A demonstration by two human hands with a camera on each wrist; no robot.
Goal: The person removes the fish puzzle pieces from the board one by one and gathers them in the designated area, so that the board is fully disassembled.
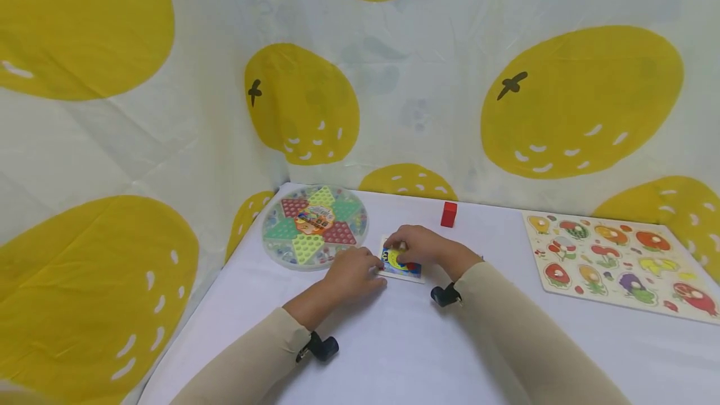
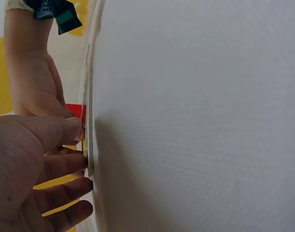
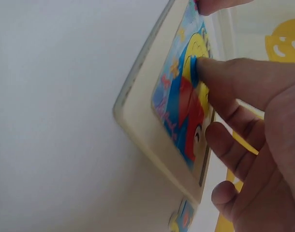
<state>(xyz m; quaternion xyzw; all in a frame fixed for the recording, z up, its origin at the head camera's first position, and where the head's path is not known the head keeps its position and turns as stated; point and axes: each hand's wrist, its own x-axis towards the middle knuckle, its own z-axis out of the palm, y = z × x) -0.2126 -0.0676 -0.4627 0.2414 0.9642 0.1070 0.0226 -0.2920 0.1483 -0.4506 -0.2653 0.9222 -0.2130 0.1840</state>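
Note:
A small wooden picture puzzle point(image 1: 396, 275) with a blue, yellow and red picture lies on the table, its pale frame showing in the right wrist view. My right hand point(image 1: 419, 245) is over it, curled, pinching a yellow-and-blue puzzle piece point(image 3: 193, 70) between thumb and fingers at the picture's surface. From the left, my left hand point(image 1: 351, 272) rests at the board's corner. In the left wrist view the left fingers point(image 2: 65, 164) lie nearly straight, the thumb and forefinger touching the board's edge point(image 2: 90, 145), the others lower down by the tabletop.
A round Chinese checkers board point(image 1: 308, 245) sits behind my left hand. Past the right hand stands a red block point(image 1: 448, 214). A fruit peg puzzle point(image 1: 610, 267) lies at the right. Beyond the small puzzle, a loose colourful piece point(image 3: 184, 216) shows. Patterned curtain point(image 1: 416, 117) hangs behind the table.

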